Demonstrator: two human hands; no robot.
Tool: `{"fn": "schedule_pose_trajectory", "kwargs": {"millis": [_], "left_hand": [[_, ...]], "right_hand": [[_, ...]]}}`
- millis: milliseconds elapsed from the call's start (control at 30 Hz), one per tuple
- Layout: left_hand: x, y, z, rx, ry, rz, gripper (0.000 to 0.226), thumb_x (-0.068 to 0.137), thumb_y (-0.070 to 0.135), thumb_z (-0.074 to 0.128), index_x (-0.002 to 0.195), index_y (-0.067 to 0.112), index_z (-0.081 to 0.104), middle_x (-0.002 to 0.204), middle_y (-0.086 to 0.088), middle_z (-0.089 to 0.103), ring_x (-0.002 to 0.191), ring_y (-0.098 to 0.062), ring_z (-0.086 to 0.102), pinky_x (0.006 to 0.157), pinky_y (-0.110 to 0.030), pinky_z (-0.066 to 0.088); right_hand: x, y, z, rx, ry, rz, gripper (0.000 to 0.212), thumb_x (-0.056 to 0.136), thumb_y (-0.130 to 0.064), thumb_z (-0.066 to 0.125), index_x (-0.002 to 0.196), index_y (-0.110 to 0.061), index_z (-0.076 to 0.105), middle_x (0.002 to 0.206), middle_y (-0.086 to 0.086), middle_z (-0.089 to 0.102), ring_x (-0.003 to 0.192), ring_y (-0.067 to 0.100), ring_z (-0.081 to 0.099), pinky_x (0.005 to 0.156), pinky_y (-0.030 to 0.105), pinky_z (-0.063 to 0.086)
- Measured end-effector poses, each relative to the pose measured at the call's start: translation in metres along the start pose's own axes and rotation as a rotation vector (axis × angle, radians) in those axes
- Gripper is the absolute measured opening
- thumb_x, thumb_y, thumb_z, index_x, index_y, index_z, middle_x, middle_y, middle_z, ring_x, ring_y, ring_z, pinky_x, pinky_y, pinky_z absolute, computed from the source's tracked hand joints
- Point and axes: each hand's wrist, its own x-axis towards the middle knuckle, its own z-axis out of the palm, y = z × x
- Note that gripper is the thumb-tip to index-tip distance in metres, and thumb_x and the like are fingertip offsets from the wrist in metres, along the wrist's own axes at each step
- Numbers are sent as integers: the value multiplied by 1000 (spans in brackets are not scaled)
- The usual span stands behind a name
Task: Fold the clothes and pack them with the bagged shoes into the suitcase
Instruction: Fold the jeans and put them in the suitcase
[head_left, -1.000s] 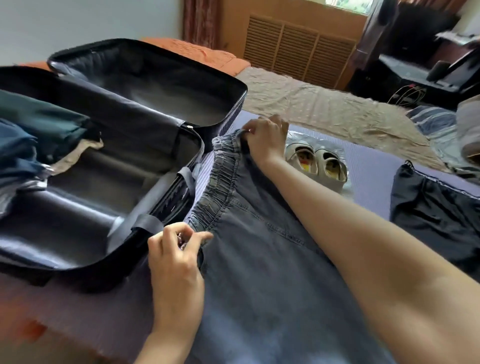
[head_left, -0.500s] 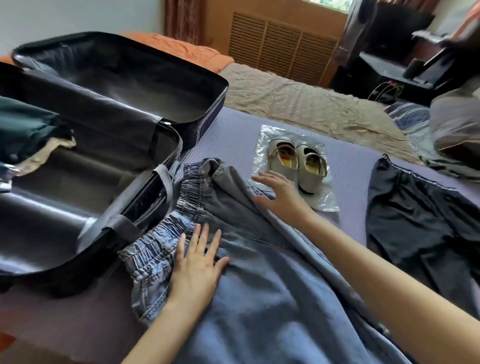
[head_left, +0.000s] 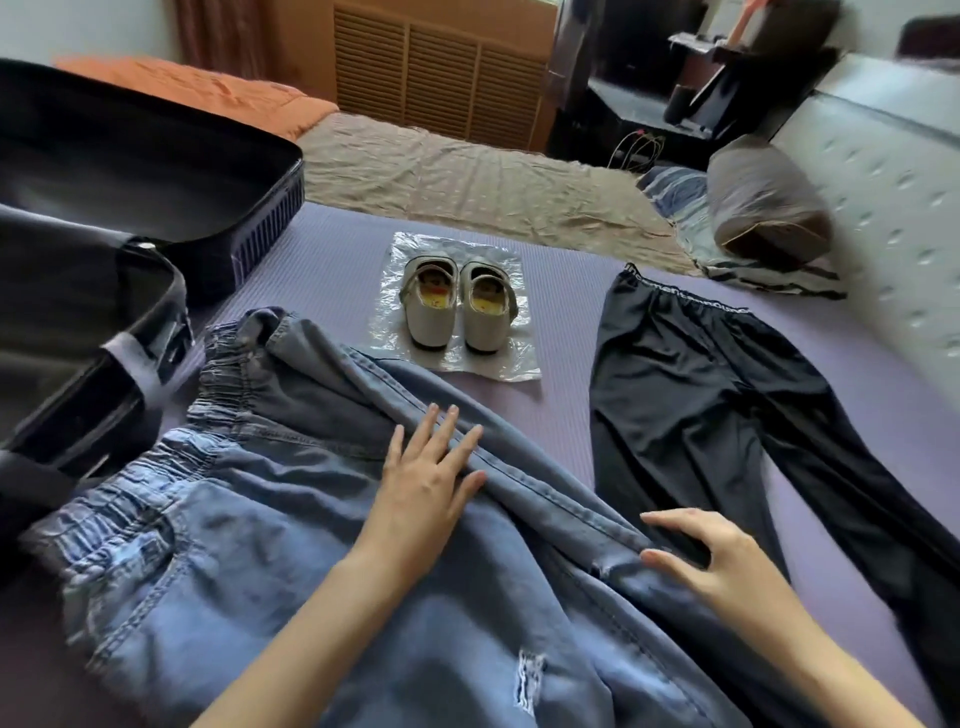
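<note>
Fingers (head_left: 427, 436) of left hand (head_left: 421, 483) spread flat on faded blue denim jeans (head_left: 260, 545) beside open black suitcase (head_left: 156, 171); right hand (head_left: 727, 566) loosely open, holding nothing, at folded seam. Smooth outward before folding; avoid trapping creases.

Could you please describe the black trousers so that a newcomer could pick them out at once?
Find the purple mat in the foreground. On its right side, right of the pale shoes on clear plastic, the black trousers lie flat. Unlike the blue jeans beside them, they are smooth, black, with white lettering along the waistband.
</note>
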Motion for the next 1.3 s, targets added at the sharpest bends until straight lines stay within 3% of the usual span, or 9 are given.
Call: {"fn": "schedule_pose_trajectory", "kwargs": {"millis": [133, 300, 367, 500, 600, 733, 900, 1067, 1300], "left_hand": [[4, 10, 25, 1, -111, 11, 86, 89, 65, -5, 133, 20, 54, 145, -10, 43, 136, -29, 36, 106, -52, 22], [11, 4, 30, -131, -95, 17, 52, 87, 52, 35, 115, 22, 68, 129, -12, 59, 128, -31, 47, 102, -58, 30], [20, 3, 24, -186, 1, 38, 46, 84, 47, 41, 110, 22, 69, 117, -3, 65, 123, -27, 51, 103, -57, 31], [54, 7, 10, -274, 137, 36, 31, 87, 31, 56, 111, 15, 64, 104, -3, 61, 106, -25, 50, 102, -39, 35], [90, 20, 3, -324, 211, -22, 28, 89, 11, 61, 117, 9, 58, 111, -9, 49, 113, -26, 38, 103, -28, 26], [144, 32, 6, -286, 219, -77, 37, 90, 8, 57, 126, 10, 49, 126, -13, 38, 125, -31, 28, 110, -43, 24], [173, 29, 44, -114, 1, -81, 61, 93, 20, 56, 146, 18, 28, 153, -12, 4, 144, -27, -7, 116, -56, 1], [149, 5, 93, 133, -348, -42, 60, 100, 47, 28, 151, 24, 7, 159, -1, -8, 145, -15, -11, 115, -47, -8], [149, 6, 92, 103, -288, -5, 61, 99, 46, 27, 151, 26, 3, 158, 1, -13, 144, -12, -16, 114, -44, -13]], "right_hand": [[-19, 22, 3, -70, 51, 78, 27, 75, -33, 78, 81, -51, 60, 87, -23, 64, 93, -6, 49, 77, 19, 42], [-20, 36, 2, 110, 222, 161, 13, 82, -31, 71, 82, -40, 63, 75, -18, 67, 73, 6, 63, 71, 38, 50], [-7, 33, -11, 166, 327, 121, 13, 86, -27, 67, 80, -36, 60, 72, -11, 65, 66, 12, 59, 66, 34, 48], [40, 25, -49, 142, 434, 10, 10, 89, -19, 65, 83, -26, 61, 69, -6, 61, 63, 12, 56, 63, 33, 45], [85, 18, -78, -41, 499, -23, 4, 90, -24, 63, 93, -22, 65, 77, -2, 64, 75, 26, 61, 63, 35, 42], [153, 22, -102, -306, 553, -43, 20, 93, -25, 57, 107, -15, 67, 100, 18, 67, 96, 39, 59, 74, 41, 45], [219, 67, -81, -434, 359, 113, 34, 94, -25, 56, 125, -11, 60, 126, 21, 57, 121, 37, 45, 100, 44, 36], [213, 124, -5, -455, -120, 244, 59, 101, -46, 27, 153, -20, 15, 161, 6, 3, 147, 26, 2, 116, 45, 1], [201, 140, 13, -294, -103, 228, 59, 101, -47, 16, 153, -22, 5, 160, 3, -5, 147, 21, -7, 116, 43, -6]]}}
